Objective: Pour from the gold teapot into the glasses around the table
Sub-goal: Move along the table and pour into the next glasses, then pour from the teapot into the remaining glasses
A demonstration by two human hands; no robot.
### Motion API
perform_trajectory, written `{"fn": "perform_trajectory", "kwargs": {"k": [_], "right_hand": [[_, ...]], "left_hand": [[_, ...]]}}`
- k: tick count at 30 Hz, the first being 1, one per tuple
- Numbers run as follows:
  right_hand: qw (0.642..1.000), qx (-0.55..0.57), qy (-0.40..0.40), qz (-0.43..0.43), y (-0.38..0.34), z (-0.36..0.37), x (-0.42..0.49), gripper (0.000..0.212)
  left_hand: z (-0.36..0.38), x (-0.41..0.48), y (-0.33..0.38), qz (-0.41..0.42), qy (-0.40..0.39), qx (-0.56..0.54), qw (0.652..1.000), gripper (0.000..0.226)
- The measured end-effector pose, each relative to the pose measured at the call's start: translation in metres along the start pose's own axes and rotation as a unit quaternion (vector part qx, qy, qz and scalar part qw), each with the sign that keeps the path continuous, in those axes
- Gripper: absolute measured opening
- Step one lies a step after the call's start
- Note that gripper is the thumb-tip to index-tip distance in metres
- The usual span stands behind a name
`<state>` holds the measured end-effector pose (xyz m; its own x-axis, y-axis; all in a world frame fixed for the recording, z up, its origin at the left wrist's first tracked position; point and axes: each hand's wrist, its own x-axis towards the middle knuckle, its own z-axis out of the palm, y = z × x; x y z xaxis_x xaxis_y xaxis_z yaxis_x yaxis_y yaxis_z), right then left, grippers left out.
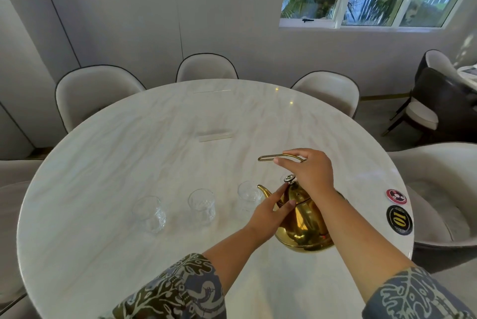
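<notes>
**Teapot gripped, pour not yet begun**

The right hand (308, 172) is closing around the raised handle (280, 157) of the gold teapot (304, 218), which is sitting at the table's (103, 163) near right. The left hand (272, 211), fingers extended, is steadying the lid area. The spout (263, 189) is pointing left toward the nearest glass (249, 194); the body stands upright. Best practice, judging by this: hold the lid, tilt slowly leftward.

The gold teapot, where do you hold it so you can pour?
Hold the teapot by its thin wire handle, coming from above, as the right hand does. The handle arches over the lid knob, so the pot hangs under it and can tip spout first toward the glasses. The left hand steadies the body on the spout side.
</notes>
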<state>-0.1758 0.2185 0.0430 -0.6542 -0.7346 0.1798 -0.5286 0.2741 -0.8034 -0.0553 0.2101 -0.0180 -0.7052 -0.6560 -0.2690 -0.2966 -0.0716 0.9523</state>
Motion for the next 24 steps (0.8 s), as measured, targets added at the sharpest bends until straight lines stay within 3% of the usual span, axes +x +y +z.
{"fn": "perform_trajectory", "kwargs": {"k": [13, 24], "right_hand": [[0.983, 0.168, 0.074, 0.026, 0.031, -0.008, -0.032, 0.034], [0.986, 0.164, 0.035, -0.017, -0.003, -0.003, -0.045, 0.037]], "left_hand": [[0.003, -0.005, -0.011, 0.046, 0.005, 0.202, 0.978, 0.056], [-0.015, -0.04, -0.01, 0.068, 0.062, 0.217, 0.972, 0.055]]}}
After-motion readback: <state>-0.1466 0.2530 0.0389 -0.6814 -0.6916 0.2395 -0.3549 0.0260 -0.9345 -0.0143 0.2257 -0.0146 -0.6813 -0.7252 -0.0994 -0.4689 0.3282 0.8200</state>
